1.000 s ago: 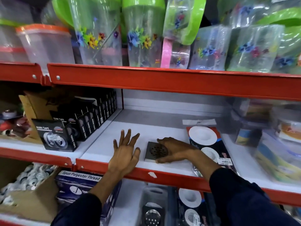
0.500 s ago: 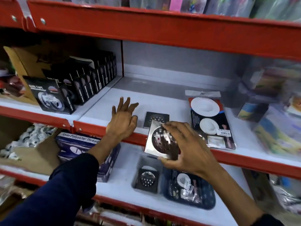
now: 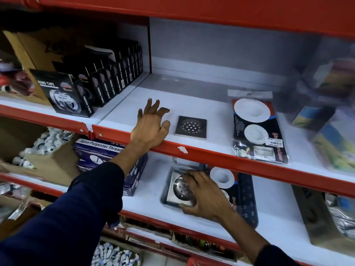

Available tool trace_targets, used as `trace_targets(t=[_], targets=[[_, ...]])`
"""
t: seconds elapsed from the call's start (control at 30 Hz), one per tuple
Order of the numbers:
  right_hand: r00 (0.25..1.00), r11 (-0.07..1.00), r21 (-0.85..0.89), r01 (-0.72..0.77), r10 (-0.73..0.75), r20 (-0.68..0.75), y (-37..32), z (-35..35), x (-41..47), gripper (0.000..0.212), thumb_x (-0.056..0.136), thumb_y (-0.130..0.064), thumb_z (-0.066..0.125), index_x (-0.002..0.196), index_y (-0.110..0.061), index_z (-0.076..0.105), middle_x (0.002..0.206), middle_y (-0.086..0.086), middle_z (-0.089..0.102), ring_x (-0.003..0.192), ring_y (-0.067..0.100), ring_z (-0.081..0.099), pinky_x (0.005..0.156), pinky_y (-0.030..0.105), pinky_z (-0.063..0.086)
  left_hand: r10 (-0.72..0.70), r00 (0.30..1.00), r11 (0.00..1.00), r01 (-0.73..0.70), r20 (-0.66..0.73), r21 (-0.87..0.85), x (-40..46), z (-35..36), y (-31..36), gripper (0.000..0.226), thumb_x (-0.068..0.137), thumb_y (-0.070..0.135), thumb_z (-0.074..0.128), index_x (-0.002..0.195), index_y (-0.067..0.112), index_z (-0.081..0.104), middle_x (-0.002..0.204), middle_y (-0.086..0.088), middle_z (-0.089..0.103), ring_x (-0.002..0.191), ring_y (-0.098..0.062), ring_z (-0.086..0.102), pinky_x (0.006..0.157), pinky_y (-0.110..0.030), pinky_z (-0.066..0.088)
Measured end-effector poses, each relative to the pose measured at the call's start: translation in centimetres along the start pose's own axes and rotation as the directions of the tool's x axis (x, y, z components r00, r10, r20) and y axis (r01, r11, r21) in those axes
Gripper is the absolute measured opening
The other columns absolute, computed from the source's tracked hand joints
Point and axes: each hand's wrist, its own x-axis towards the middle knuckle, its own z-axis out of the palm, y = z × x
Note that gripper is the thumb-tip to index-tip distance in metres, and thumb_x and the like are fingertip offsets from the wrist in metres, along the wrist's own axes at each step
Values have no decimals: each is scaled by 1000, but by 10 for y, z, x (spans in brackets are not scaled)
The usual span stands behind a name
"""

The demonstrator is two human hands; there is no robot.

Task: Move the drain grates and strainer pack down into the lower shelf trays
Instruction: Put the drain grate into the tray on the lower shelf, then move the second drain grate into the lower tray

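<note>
A square steel drain grate (image 3: 178,189) lies in the clear tray (image 3: 165,191) on the lower shelf, and my right hand (image 3: 203,194) grips it from the right with fingers spread over its holes. A second, darker drain grate (image 3: 191,127) lies flat on the upper white shelf. My left hand (image 3: 151,125) rests open, palm down, on that shelf's front edge just left of the dark grate. The strainer pack (image 3: 257,129), black with white round strainers, lies on the upper shelf to the right. A dark blue tray (image 3: 247,196) beside the clear one holds white strainers.
The red shelf lip (image 3: 230,160) runs between the two shelves. Black nano tape boxes (image 3: 96,81) stand upper left. A blue thread box (image 3: 107,156) sits left of the clear tray. Wrapped packs (image 3: 326,112) crowd the upper right, and a cardboard box (image 3: 38,150) of small parts sits lower left.
My right hand carried the steel grate down from the upper shelf's edge into the clear tray on the lower shelf. My left hand stayed on the upper shelf. The view tilted downward.
</note>
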Motion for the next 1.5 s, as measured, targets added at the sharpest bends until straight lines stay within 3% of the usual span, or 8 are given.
trace_targets(t=[0.3,0.53,0.73,0.93,1.03,1.13,1.27,1.5], targets=[[894,981,8,-195,174,413,27,79,52,84,72,-59,69,139,-15,43,136,11,54,121,32,53,103,36,45,-14,1000,999,14,-10,-32,1,0,0,58,81,35,38,138,26,48,162,-9,29,155,-21,5,124,-57,13],[901,986,73,-153,109,421,28,91,52,87,80,-56,72,147,-13,36,147,11,48,130,31,48,110,35,42,-15,1000,999,15,-16,-29,3,2,-2,59,80,35,37,137,28,48,162,-7,30,155,-19,6,124,-56,13],[998,997,46,64,-65,24,10,34,41,57,94,-39,55,146,-23,39,147,1,52,124,22,57,92,37,57,-3,1000,1000,3,-26,-15,4,4,-4,59,80,38,36,137,30,47,162,-6,29,155,-18,6,124,-57,12],[693,898,-287,334,-440,-571,-9,-56,49,34,93,-19,61,126,-14,59,109,4,71,92,21,63,77,32,53,7,1000,1000,-7,-17,7,2,4,-3,62,81,37,34,140,27,46,163,-9,27,155,-21,3,123,-58,10],[725,952,-217,216,-305,-618,-14,-97,64,35,94,-27,57,128,-17,59,117,3,66,102,19,56,85,31,46,20,1000,1000,-20,-13,10,1,3,-3,64,80,39,32,142,27,44,163,-10,25,155,-22,2,123,-60,9],[863,993,-114,-17,-43,-503,-1,-125,83,55,91,-42,57,141,-21,48,141,1,54,127,21,46,102,39,46,20,1000,999,-20,-10,30,-1,6,-4,67,80,42,30,144,25,41,164,-9,24,155,-23,2,123,-60,8],[982,979,-73,-189,186,-40,31,-145,113,86,88,-62,55,156,-21,24,165,5,23,151,27,22,122,40,23,3,1000,999,-2,-8,37,1,6,-5,72,79,44,27,147,24,38,165,-8,21,155,-21,1,124,-58,6],[967,983,-28,-183,185,175,50,-138,134,63,78,-69,58,130,-32,52,132,-1,59,119,24,50,90,38,48,-8,1000,1000,8,4,23,1,5,-3,69,81,42,31,149,25,35,166,-6,18,155,-19,-2,124,-55,3]])
